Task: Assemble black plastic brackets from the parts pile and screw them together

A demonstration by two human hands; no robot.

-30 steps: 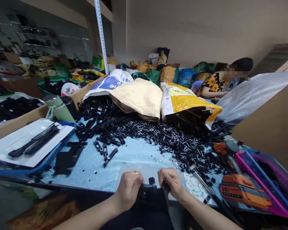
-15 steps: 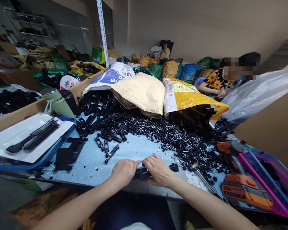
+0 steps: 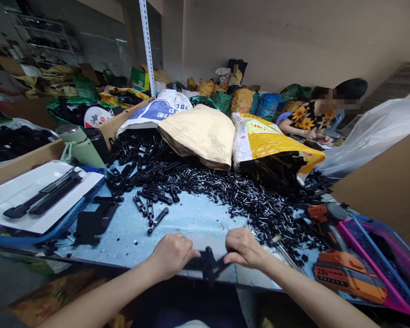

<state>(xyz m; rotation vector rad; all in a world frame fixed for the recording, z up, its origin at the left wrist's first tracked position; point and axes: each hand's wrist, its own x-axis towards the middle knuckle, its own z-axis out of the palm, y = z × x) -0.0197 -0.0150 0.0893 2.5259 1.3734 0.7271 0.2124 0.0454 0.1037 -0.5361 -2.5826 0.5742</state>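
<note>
Between my hands, at the front edge of the table, is a black plastic bracket assembly point(image 3: 209, 265) with jointed arms, slightly blurred. My left hand point(image 3: 172, 255) is closed on its left end, thumb pressed along the top. On the right, my right hand point(image 3: 246, 248) pinches the end of a slanting arm of the same assembly. Beyond them lie several loose black link arms point(image 3: 158, 221) on the blue tabletop point(image 3: 194, 212). A heap of black-headed screws point(image 3: 259, 209) spreads from the middle to the right.
An orange cordless drill point(image 3: 348, 273) lies at right by a pink and blue basket point(image 3: 372, 255). At left are flat black plates point(image 3: 92, 223), a white tray point(image 3: 7, 196) with black parts and a green bottle point(image 3: 80, 146). Sacks point(image 3: 200, 134) stand behind; a co-worker point(image 3: 304, 123) sits at far right.
My hands have moved apart, the right one rightward and the left slightly leftward. More of the black bracket assembly now shows between them, with one arm slanting out.
</note>
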